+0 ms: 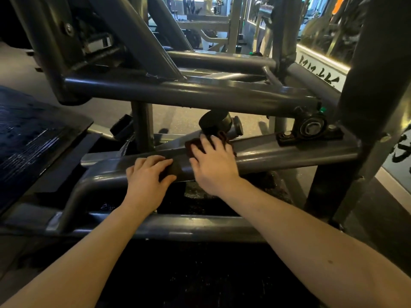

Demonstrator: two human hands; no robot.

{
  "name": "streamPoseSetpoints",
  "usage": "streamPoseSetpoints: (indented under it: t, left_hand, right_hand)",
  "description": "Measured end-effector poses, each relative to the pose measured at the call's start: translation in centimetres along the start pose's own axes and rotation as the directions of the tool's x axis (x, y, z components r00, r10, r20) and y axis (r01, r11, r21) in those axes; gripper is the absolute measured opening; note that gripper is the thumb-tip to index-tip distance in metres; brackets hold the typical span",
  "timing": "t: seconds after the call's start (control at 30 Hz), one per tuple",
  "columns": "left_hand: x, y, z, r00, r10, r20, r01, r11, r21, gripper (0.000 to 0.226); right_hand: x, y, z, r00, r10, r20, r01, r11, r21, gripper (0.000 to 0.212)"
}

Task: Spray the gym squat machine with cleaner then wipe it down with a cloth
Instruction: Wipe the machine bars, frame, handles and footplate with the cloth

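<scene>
where the right hand lies flat on it, the one cloth, dark maroon and bunched, sits on top of the slanted bar of the squat machine, near the middle of the view and just below a round black bumper. the right hand's fingers are straight and fanned wide, pressing the cloth onto the bar, with cloth edges showing past the fingertips and beside the index finger; the bare forearm runs back to the lower right. just to its left, nearly touching it, the left hand clasps the same bar: four fingers lie close together over the top face and the thumb hooks along the near face. whether the dark patch between thumb and fingers is cloth or shadow cannot be told. its forearm comes in from the lower left. that makes two hands, two bare forearms, one cloth

further up the bar to the right, one black bearing block is bolted down, with two bolt heads in view. one grey rail crosses under the forearms, nearer the camera than the bar. one thick horizontal tube spans above the hands. at far left lies one black ribbed footplate. a pale wall panel with dark lettering runs along the right, and more gym frames stand blurred behind
</scene>
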State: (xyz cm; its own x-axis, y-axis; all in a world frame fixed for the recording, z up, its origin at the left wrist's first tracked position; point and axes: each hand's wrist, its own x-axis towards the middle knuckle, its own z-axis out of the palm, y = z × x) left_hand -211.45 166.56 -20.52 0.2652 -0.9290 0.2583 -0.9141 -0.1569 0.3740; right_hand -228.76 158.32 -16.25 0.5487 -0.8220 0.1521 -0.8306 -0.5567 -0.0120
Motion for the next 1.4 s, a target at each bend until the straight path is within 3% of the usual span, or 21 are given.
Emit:
streamPoseSetpoints:
  t: [0.07,0.2,0.3,0.57,0.73,0.9,1.0,1.07,1.1,1.17,1.2,1.23,1.27,1.3,1.4]
  left_hand:
    - [0.0,-0.4,-0.4,0.999,-0.030,0.013,0.031,0.999,-0.025,0.052]
    - [0.6,-1.0,-0.8,0.996,-0.081,0.028,0.081,0.997,-0.006,0.055]
    - [0.9,-1.6,-1.0,0.996,-0.088,0.027,0.088,0.996,-0.006,0.055]
    - [1.0,-1.9,-0.7,0.992,-0.123,0.008,0.123,0.991,-0.044,0.054]
    - [1.0,-1.5,-0.7,0.987,-0.160,0.010,0.161,0.987,-0.026,0.055]
    - [1.1,-0.8,-1.4,0.986,-0.154,0.060,0.157,0.986,-0.052,0.054]
    - [1.0,0.0,-1.6,0.989,-0.126,0.081,0.133,0.987,-0.085,0.047]
    - [1.0,1.2,-1.5,0.991,-0.120,0.063,0.127,0.983,-0.132,0.043]
    - [1.3,2.0,-1.6,0.992,-0.114,0.058,0.121,0.982,-0.148,0.041]
    - [1.9,3.3,-1.7,0.993,-0.086,0.084,0.097,0.985,-0.141,0.040]
    - [2.3,3.7,-1.8,0.992,-0.065,0.106,0.077,0.991,-0.113,0.041]
    - [2.6,3.9,-1.8,0.991,-0.046,0.123,0.056,0.995,-0.079,0.043]
    - [2.7,3.9,-1.7,0.990,-0.033,0.135,0.040,0.998,-0.049,0.045]
    - [2.7,3.8,-1.6,0.991,-0.027,0.131,0.032,0.999,-0.032,0.047]
    - [2.6,3.1,-1.5,0.992,-0.025,0.126,0.024,1.000,0.003,0.048]
  right_hand:
    - [-0.6,2.6,-0.9,0.999,0.027,-0.022,-0.027,1.000,-0.008,0.055]
    - [-1.4,8.3,-2.3,0.971,0.225,-0.081,-0.231,0.970,-0.070,0.055]
    - [-0.8,7.8,-2.2,0.954,0.287,-0.087,-0.294,0.952,-0.083,0.052]
    - [2.9,-1.7,-0.3,0.996,-0.045,0.076,0.052,0.994,-0.091,0.049]
    - [1.3,-0.2,-1.0,0.979,-0.197,0.043,0.199,0.978,-0.059,0.047]
    - [-0.1,3.1,-3.5,0.995,-0.095,-0.017,0.093,0.992,-0.081,0.039]
    - [-0.5,3.7,-4.6,0.991,0.076,-0.113,-0.048,0.972,0.230,0.035]
    - [-0.7,4.1,-4.8,0.942,0.309,-0.133,-0.172,0.783,0.598,0.034]
    - [-0.7,4.3,-4.9,0.892,0.444,-0.088,-0.214,0.587,0.781,0.033]
    - [-0.6,4.4,-5.4,0.758,0.630,0.170,-0.214,-0.006,0.977,0.023]
    - [-0.4,4.5,-5.9,0.708,0.625,0.328,-0.154,-0.316,0.936,0.015]
    - [-0.2,4.5,-6.4,0.674,0.602,0.428,-0.063,-0.530,0.846,0.008]
    - [0.0,4.7,-6.8,0.644,0.602,0.472,0.039,-0.642,0.766,0.009]
    - [0.3,5.0,-7.3,0.622,0.623,0.473,0.140,-0.684,0.716,0.014]
    - [1.9,5.8,-8.4,0.592,0.705,0.391,0.350,-0.662,0.663,0.043]
